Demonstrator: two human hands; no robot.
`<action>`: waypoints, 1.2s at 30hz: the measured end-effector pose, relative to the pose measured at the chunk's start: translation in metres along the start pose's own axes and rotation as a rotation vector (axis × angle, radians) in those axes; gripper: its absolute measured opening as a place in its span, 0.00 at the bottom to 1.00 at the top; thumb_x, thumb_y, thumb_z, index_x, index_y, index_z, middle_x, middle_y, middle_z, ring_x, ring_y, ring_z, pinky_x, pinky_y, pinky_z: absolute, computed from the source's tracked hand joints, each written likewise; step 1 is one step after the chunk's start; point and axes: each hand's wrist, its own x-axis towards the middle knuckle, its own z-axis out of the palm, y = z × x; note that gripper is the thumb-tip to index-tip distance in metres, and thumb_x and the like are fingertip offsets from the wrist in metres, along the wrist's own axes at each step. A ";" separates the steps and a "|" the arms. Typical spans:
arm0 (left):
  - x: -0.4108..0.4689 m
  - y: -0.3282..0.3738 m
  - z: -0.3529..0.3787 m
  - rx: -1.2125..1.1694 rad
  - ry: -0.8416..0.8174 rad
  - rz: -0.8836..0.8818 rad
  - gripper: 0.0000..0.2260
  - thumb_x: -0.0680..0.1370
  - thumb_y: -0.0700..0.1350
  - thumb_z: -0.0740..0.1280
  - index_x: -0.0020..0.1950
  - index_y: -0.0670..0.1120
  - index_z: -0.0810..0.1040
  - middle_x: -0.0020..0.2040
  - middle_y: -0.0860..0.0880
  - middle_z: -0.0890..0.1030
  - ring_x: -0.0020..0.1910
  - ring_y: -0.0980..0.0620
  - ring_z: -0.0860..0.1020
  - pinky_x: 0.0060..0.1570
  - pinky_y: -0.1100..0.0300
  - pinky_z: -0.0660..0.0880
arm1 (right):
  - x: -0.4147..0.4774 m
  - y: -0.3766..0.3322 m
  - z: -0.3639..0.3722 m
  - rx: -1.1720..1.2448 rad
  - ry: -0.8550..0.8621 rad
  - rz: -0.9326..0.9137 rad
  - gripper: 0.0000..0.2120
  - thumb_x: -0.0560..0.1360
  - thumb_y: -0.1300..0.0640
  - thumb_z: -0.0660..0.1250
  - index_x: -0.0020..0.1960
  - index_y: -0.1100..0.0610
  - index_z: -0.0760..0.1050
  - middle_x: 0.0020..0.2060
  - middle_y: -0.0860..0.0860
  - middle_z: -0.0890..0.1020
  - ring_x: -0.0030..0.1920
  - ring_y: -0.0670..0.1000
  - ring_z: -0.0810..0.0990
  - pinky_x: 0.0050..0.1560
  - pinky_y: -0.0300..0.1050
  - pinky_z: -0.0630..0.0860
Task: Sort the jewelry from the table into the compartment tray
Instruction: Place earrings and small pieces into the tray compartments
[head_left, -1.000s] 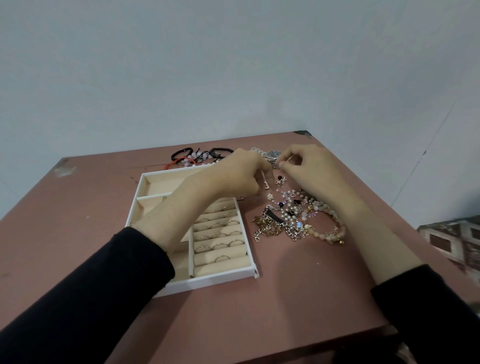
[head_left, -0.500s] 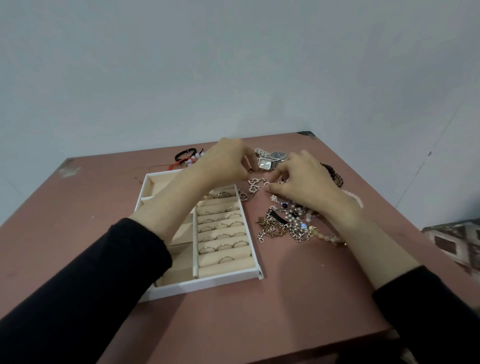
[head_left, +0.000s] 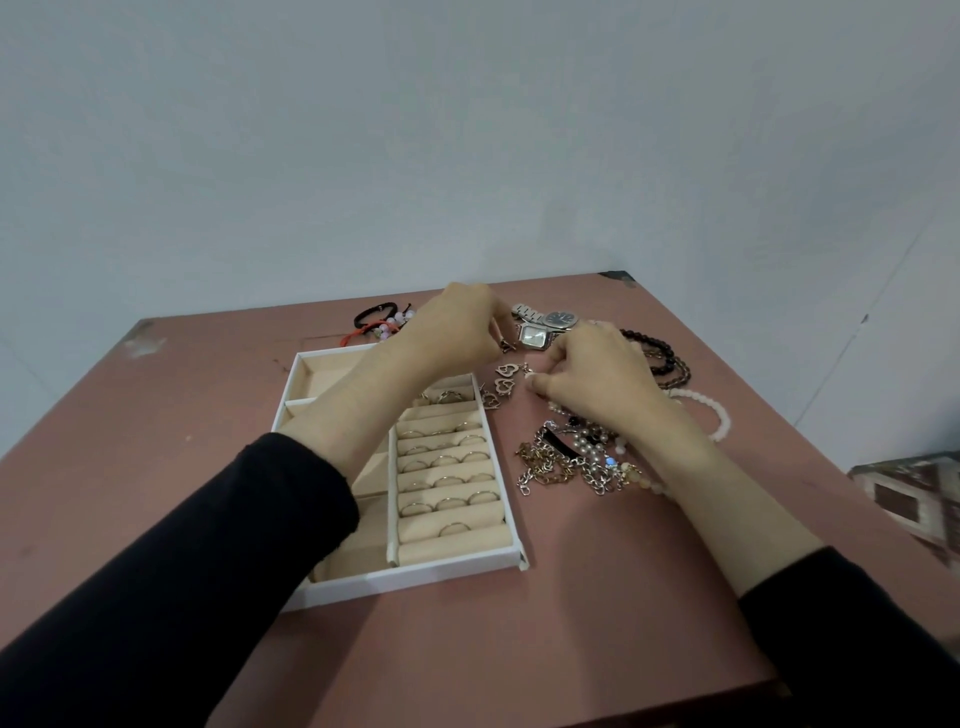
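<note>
A white compartment tray (head_left: 457, 567) with beige lining lies on the pink table, its right column of padded rolls holding several rings (head_left: 447, 460). My left hand (head_left: 457, 327) reaches across the tray's far end and pinches one end of a silver heart-link chain (head_left: 505, 376). My right hand (head_left: 597, 379) pinches the chain's other end just above the table. A tangled heap of chains and pearl pieces (head_left: 576, 457) lies right of the tray, partly under my right wrist.
Two watches (head_left: 548, 327) lie beyond my hands. Black and red bracelets (head_left: 376, 322) sit behind the tray. Dark bead strands (head_left: 662, 356) and a white bead bracelet (head_left: 711, 415) lie at the right. The table's front edge is near my sleeves.
Both hands have shifted toward the far side of the table, and the heart-link chain now stretches between them beside the tray's far right corner.
</note>
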 end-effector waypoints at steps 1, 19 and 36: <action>0.002 -0.001 0.000 0.002 -0.005 0.004 0.11 0.72 0.35 0.67 0.51 0.46 0.82 0.45 0.48 0.81 0.43 0.52 0.77 0.43 0.62 0.72 | 0.000 0.000 -0.001 0.024 -0.019 0.016 0.07 0.71 0.50 0.70 0.35 0.49 0.78 0.42 0.46 0.77 0.62 0.52 0.70 0.64 0.57 0.65; 0.018 -0.006 0.009 0.114 -0.132 -0.011 0.08 0.70 0.44 0.74 0.46 0.44 0.81 0.46 0.46 0.83 0.47 0.47 0.80 0.47 0.56 0.76 | 0.003 0.005 -0.010 0.546 0.175 0.127 0.03 0.70 0.58 0.71 0.37 0.53 0.79 0.30 0.45 0.78 0.29 0.43 0.73 0.37 0.44 0.74; -0.089 -0.080 -0.058 -0.557 0.277 -0.139 0.04 0.71 0.46 0.73 0.43 0.47 0.83 0.38 0.51 0.84 0.37 0.59 0.79 0.40 0.66 0.73 | -0.009 -0.062 -0.017 0.749 0.075 -0.073 0.04 0.69 0.59 0.73 0.39 0.54 0.78 0.36 0.53 0.82 0.36 0.46 0.77 0.42 0.42 0.75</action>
